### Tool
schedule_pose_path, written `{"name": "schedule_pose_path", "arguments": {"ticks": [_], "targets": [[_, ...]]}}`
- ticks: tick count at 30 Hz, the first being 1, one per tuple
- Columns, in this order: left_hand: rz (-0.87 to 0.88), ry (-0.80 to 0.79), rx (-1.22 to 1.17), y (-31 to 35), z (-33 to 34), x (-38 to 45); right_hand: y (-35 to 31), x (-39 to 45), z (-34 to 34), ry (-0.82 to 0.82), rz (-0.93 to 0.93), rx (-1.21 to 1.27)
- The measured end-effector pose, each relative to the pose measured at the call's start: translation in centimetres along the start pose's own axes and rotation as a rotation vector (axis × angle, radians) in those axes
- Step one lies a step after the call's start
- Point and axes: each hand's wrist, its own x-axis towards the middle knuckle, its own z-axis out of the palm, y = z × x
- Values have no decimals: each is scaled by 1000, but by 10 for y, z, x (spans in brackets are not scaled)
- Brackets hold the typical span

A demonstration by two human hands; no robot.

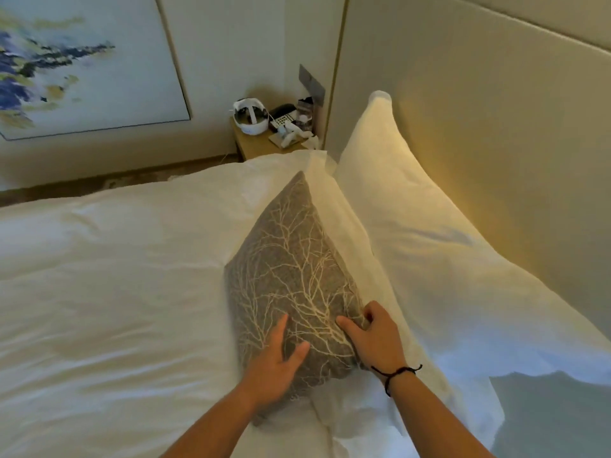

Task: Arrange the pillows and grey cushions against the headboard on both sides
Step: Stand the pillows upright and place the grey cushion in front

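A grey cushion [291, 276] with a pale branch pattern stood tilted on the bed [109, 279], leaning against a white pillow [350, 246] that was itself propped on a second, larger white pillow [429, 226] resting against the padded headboard [489, 127] along the bed's head edge. The person's left hand [277, 355] lay on the cushion's near face with fingers spread and fairly straight, pressing flat. The right hand [370, 332], a dark cord bracelet [395, 373] at its wrist, gripped the cushion's near upper edge, thumb on the front and fingers curled over behind; the fingertips were hidden between cushion and pillow. The cushion's lowest corner was covered by the left forearm, and both arms were cut off by the bottom of the frame. A greyish shape [555, 418] at the bed's near head corner was only partly in view and could not be identified. Beyond the bed's far edge, a small wooden nightstand [254, 147] in the room's corner carried a white round item [250, 116], a remote control [282, 120] and several small white and dark objects too blurred to name. A framed abstract painting [82, 61] hung on the far wall, cropped at the left
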Motion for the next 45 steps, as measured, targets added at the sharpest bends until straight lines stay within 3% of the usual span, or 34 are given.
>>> {"name": "schedule_pose_path", "arguments": {"ticks": [3,12,18,23,30,37,39,43,45], "targets": [[-56,62,43,10,19,12,6,8,4,-23,-55,9],[-139,241,-38,33,40,20,2,10,-13,-300,50,30],[-90,336,-115,47,47,24,-2,-2,-27,-376,52,-43],[85,375,73,85,58,32,5,-17,-69,-404,54,-161],[364,254,627,124,89,46,28,-25,-148,-183,26,-264],[428,102,807,147,127,66,68,11,-267,277,121,-426],[456,59,811,164,138,83,87,27,-291,244,219,-439],[531,9,826,205,162,120,119,58,-308,10,293,-241],[545,11,860,230,176,140,125,75,-311,7,300,-145]]}}
